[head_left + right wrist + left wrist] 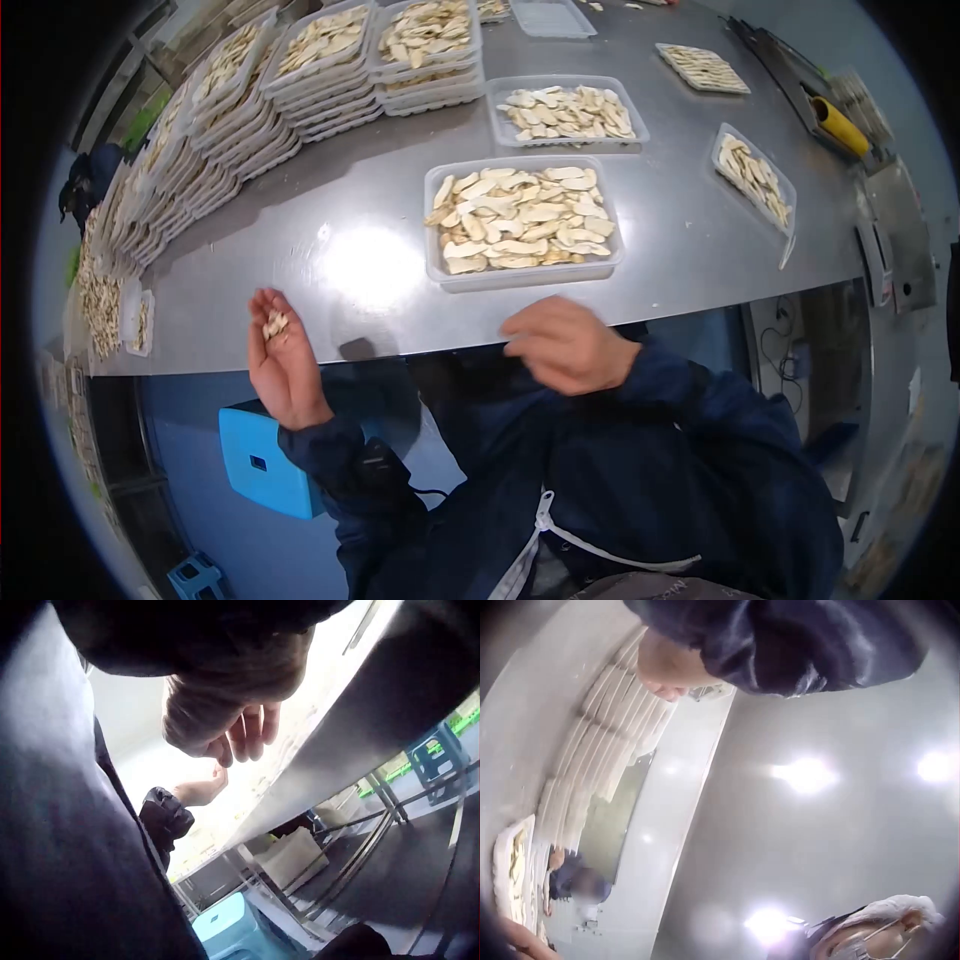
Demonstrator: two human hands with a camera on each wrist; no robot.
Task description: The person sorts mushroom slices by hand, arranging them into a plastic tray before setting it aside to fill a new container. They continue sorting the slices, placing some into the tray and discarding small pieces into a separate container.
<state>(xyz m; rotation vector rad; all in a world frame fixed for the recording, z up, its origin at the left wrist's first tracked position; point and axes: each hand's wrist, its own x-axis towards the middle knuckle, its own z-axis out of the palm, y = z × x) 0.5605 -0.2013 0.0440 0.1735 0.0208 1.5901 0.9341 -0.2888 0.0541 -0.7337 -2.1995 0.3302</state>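
Observation:
In the head view the left hand [285,365] is palm up at the table's front edge, with small pale pieces [275,324] resting in its cupped palm. The right hand [570,345], back upward and fingers loosely bent, hovers by the near edge with no object visible in it. Just beyond it lies a clear tray [435,262] of pale, elongated slices [520,218]. From the right wrist, the right hand's [225,712] fingers hang loosely apart, and the left hand [199,791] shows farther off. Part of a hand [667,667] appears in the left wrist view; which hand cannot be told.
Stacked, filled trays [325,75] line the table's left and back. Another filled tray [567,112] lies behind the near one, with two smaller trays at right, one tilted [755,177]. A yellow-handled object [838,125] lies at far right. A blue stool [262,462] stands below.

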